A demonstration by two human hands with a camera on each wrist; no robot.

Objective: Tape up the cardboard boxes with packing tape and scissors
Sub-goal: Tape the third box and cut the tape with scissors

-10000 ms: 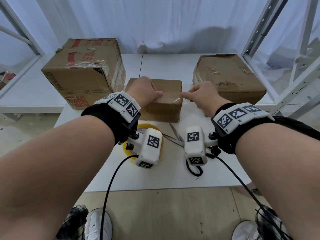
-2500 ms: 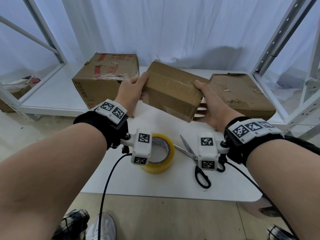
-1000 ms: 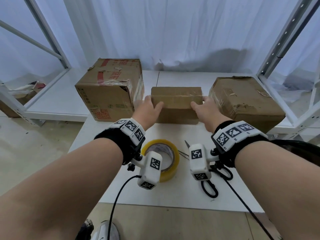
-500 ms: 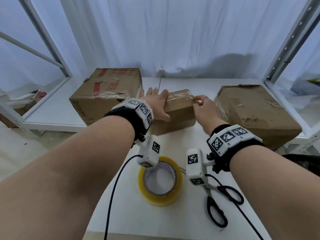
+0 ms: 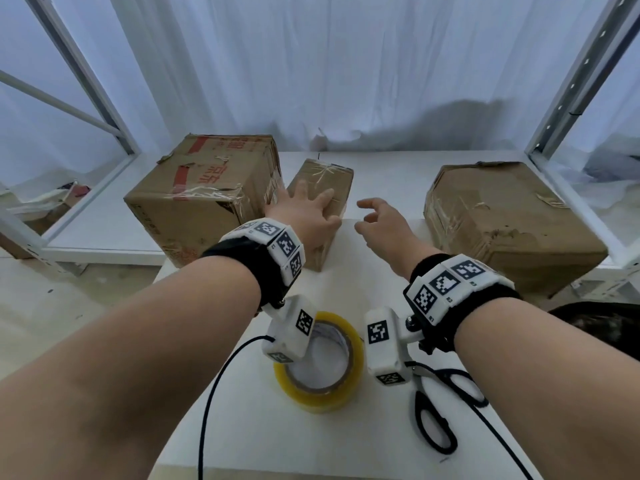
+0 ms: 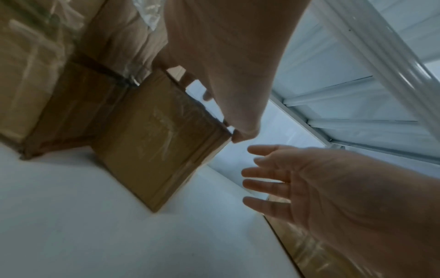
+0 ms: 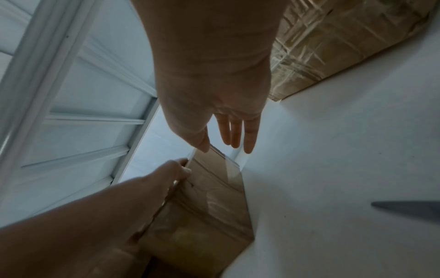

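The small taped cardboard box lies end-on at the back of the white table, close beside the large left box. My left hand rests flat on its top, fingers spread. My right hand hovers just right of it, fingers relaxed, holding nothing. In the left wrist view the small box sits under my left hand, and the right hand is open beside it. The yellow tape roll and black-handled scissors lie near the front edge.
A flat, crumpled box sits at the back right. White shelf frames stand on both sides, and a white curtain hangs behind. Bare table shows between the small box and the right box. The wrist camera cables trail over the front edge.
The small box has been turned end-on and pushed against the large left box. My right hand has let go of its end and drawn back. My left hand stays on top.
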